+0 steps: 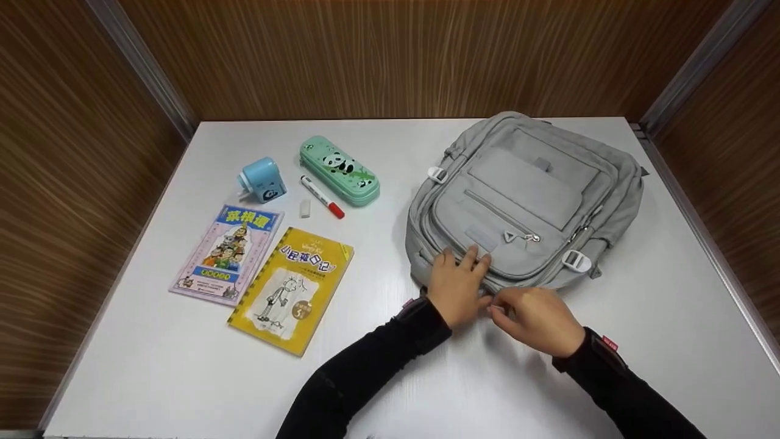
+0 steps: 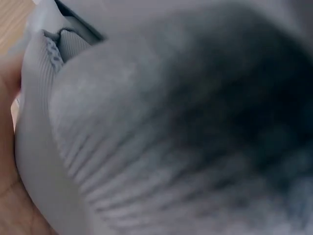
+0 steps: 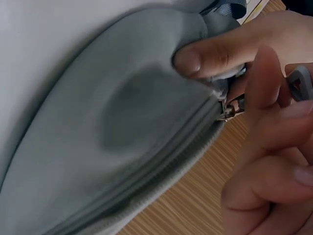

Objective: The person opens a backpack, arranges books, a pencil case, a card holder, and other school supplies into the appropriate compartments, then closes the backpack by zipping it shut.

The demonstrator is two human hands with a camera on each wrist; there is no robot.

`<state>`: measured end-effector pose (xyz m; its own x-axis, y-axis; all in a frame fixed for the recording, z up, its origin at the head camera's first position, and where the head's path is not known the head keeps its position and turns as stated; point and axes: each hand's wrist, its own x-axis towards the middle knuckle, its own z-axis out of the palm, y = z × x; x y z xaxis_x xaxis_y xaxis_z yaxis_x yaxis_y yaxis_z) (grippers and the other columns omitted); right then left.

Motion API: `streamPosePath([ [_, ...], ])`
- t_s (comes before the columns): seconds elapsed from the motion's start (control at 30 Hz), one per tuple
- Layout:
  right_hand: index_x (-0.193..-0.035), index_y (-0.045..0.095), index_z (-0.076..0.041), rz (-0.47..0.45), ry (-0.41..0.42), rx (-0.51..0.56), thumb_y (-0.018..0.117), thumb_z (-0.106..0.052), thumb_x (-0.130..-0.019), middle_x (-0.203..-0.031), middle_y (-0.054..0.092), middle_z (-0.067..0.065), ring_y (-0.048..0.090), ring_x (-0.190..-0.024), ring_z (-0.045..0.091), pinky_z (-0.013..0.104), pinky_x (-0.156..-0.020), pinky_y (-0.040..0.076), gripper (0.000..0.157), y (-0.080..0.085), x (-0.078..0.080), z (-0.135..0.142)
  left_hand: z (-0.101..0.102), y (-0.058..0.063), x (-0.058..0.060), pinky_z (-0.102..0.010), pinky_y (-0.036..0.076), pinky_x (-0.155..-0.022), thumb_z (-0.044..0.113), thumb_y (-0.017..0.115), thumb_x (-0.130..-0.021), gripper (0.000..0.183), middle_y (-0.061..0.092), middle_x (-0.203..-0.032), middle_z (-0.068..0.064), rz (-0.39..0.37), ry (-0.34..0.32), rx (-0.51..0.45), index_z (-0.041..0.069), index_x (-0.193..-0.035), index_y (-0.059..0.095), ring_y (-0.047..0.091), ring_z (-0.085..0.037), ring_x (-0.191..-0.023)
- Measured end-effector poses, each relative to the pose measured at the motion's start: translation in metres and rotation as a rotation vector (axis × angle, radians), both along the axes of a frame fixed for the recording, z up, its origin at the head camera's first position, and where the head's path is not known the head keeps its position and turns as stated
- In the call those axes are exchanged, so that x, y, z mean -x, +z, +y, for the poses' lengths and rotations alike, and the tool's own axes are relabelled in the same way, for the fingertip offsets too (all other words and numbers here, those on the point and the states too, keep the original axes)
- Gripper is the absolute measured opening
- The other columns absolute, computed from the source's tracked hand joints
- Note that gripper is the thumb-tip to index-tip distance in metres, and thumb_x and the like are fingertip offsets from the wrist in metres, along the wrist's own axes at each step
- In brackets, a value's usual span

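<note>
A grey backpack (image 1: 524, 183) lies on its back on the white table, front pocket up. My left hand (image 1: 458, 285) holds its near lower edge, fingers spread over the front; in the right wrist view its thumb (image 3: 195, 61) presses the grey fabric beside the zipper. Close by on the right, my right hand (image 1: 536, 317) has curled fingers and pinches a grey zipper pull (image 3: 299, 83). The metal zipper slider (image 3: 227, 111) sits at the end of the visible zipper track. In the left wrist view, blurred ribbed grey fabric (image 2: 112, 161) hides most of the work.
To the left lie a yellow book (image 1: 292, 292), a pink book (image 1: 226, 256), a white eraser (image 1: 304, 209), a red-capped marker (image 1: 322, 196), a green panda pencil case (image 1: 340, 171) and a blue panda pencil sharpener (image 1: 263, 180). Wood-grain panels (image 1: 378, 61) border the table.
</note>
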<state>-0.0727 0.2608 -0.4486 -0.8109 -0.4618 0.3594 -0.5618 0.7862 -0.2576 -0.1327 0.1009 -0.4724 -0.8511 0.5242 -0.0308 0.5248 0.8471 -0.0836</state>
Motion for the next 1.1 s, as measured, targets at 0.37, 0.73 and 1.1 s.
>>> streamPosePath([
  [0.37, -0.076, 0.068, -0.017, -0.093, -0.037, 0.136, 0.074, -0.005, -0.079, -0.063, 0.056, -0.015, 0.039, -0.055, -0.007, 0.016, -0.049, 0.035, 0.014, 0.007, 0.000, 0.021, -0.047, 0.025, 0.036, -0.043, 0.034, -0.116, 0.058, 0.065, -0.085, 0.067, 0.050, -0.148, 0.000, -0.156, -0.377, -0.266, 0.026, -0.143, 0.051, 0.048, -0.026, -0.135],
  [0.73, -0.059, 0.052, -0.026, -0.164, -0.051, 0.146, 0.076, -0.008, -0.078, -0.056, 0.041, -0.022, 0.029, -0.050, -0.008, 0.014, -0.046, 0.027, 0.036, 0.015, -0.008, 0.045, -0.076, 0.032, 0.059, -0.049, 0.017, -0.123, 0.048, 0.081, -0.073, 0.079, 0.040, -0.156, 0.007, -0.285, -0.275, -0.160, 0.027, -0.143, 0.050, 0.036, -0.027, -0.144],
  [1.1, -0.063, 0.060, -0.022, -0.383, -0.037, 0.290, 0.070, -0.010, -0.089, -0.055, 0.050, -0.015, 0.032, -0.049, -0.006, 0.017, -0.044, 0.028, 0.031, 0.019, -0.010, 0.054, -0.078, 0.017, 0.055, -0.045, 0.024, -0.121, 0.042, 0.081, -0.075, 0.072, 0.046, -0.152, 0.005, -0.127, -0.230, -0.124, 0.027, -0.140, 0.055, 0.044, -0.028, -0.139],
])
